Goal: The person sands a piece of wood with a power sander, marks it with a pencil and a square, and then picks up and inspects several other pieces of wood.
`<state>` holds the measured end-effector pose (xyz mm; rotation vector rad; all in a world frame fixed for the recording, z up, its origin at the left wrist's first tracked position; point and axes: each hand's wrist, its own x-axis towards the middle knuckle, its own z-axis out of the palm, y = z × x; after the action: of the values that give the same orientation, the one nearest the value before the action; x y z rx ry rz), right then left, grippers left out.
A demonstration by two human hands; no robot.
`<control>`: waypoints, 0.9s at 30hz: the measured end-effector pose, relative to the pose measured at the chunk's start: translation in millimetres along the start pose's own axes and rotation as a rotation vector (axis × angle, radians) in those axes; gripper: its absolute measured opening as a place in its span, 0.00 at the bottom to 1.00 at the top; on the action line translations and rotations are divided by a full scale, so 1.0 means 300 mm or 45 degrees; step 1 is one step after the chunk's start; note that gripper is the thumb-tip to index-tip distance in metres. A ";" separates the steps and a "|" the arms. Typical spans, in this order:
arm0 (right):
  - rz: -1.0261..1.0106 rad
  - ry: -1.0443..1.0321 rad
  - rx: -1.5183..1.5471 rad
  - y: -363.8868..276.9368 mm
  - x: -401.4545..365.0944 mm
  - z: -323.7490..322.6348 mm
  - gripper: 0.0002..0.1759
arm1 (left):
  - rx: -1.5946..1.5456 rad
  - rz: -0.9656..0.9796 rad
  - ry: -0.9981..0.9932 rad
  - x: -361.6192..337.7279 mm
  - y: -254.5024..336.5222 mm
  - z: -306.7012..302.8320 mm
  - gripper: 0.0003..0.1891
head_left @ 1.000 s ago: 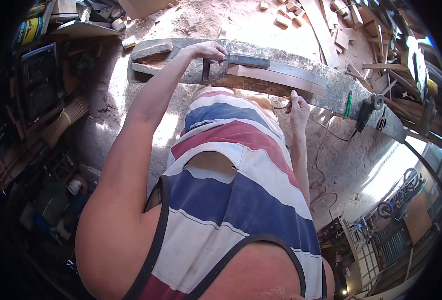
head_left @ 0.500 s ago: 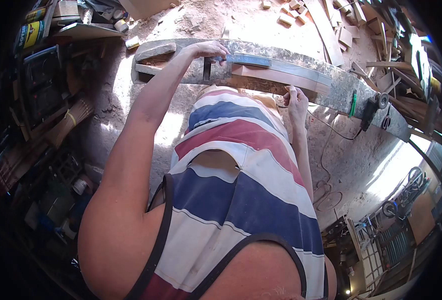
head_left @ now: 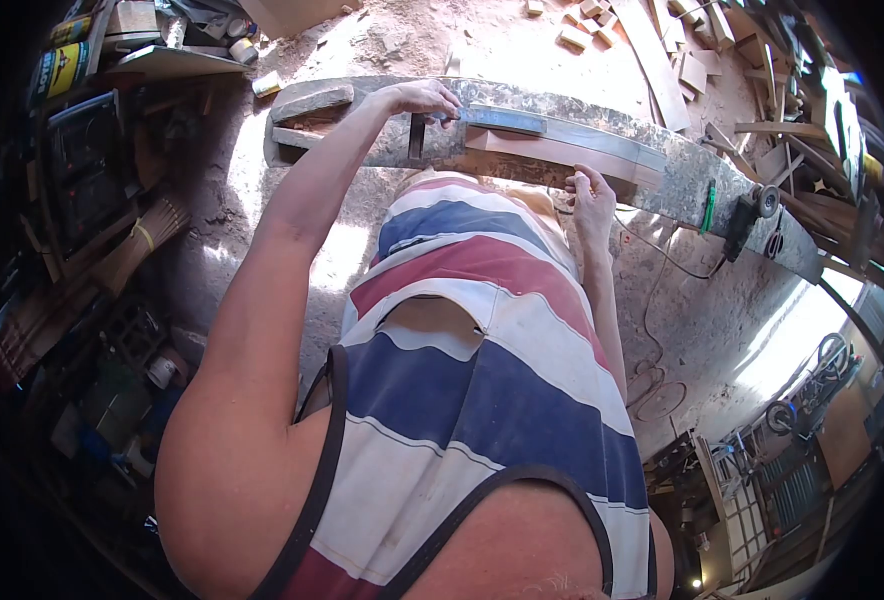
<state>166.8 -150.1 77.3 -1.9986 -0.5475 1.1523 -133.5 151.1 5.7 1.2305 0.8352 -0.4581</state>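
My left hand (head_left: 426, 98) hangs over the bench just left of a blue-grey block (head_left: 507, 120), its fingers loosely bent and apart with nothing visible in them. Below it, a dark upright bar (head_left: 416, 138) shows against the bench. A long pale wood strip (head_left: 532, 150) lies lengthwise, with a bluish-grey face along its far side and the block behind it. At the near edge, by the strip's right part, is my right hand (head_left: 592, 195). Its fingers are curled in a pinch; what they hold, if anything, is too small to make out.
The narrow, worn bench (head_left: 692, 185) carries rough wood pieces (head_left: 312, 100) at left. An angle grinder (head_left: 752, 215) with a cord sits at its right end, near a green clip-like item (head_left: 709, 206). Wood offcuts (head_left: 587, 20) lie beyond, and stacked timber (head_left: 842, 150) stands at right.
The right hand's fingers have shifted slightly, the thumb and forefinger lifting a little at the bench edge. The left hand and the wood strip look almost unmoved.
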 end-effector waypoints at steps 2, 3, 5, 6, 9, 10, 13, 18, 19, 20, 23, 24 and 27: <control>-0.002 -0.007 0.009 -0.007 0.001 0.006 0.19 | 0.042 -0.004 0.027 0.004 0.005 0.005 0.17; -0.002 -0.009 0.015 -0.010 0.001 0.009 0.19 | 0.024 -0.004 0.036 -0.011 0.020 0.007 0.18; -0.018 -0.011 0.016 -0.020 -0.003 0.006 0.18 | -0.009 -0.002 0.049 -0.072 0.082 0.016 0.18; -0.022 -0.010 0.017 -0.021 -0.008 0.002 0.18 | -0.031 0.054 0.028 -0.104 0.103 0.026 0.18; -0.030 0.024 0.041 -0.004 -0.007 -0.016 0.19 | -0.057 0.254 -0.063 -0.183 0.119 0.010 0.17; -0.022 0.033 0.051 0.002 -0.008 -0.021 0.19 | -0.102 0.208 -0.044 -0.194 0.118 0.012 0.17; -0.019 0.047 0.076 0.024 0.011 -0.031 0.19 | -0.084 0.204 0.055 -0.231 0.134 0.030 0.19; -0.027 0.031 0.049 0.037 0.036 -0.019 0.19 | 0.564 0.345 0.564 -0.123 0.047 0.085 0.20; -0.047 0.032 0.028 0.037 0.038 -0.019 0.19 | 0.674 0.373 0.633 -0.105 0.038 0.095 0.20; -0.066 0.032 0.005 0.036 0.039 -0.018 0.19 | 0.783 0.400 0.703 -0.088 0.029 0.102 0.20; -0.023 0.042 0.026 -0.008 0.018 -0.003 0.18 | 0.886 0.454 0.752 -0.077 0.038 0.134 0.18; 0.009 0.047 0.047 -0.017 0.010 0.000 0.18 | 0.979 0.467 0.768 -0.076 0.041 0.141 0.18; -0.011 0.028 0.065 -0.002 0.009 0.004 0.18 | 1.050 0.377 0.724 -0.066 0.052 0.148 0.20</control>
<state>167.3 -147.5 75.9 -1.9612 -0.5105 1.1270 -121.1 111.3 35.1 2.2830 0.9433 -0.1993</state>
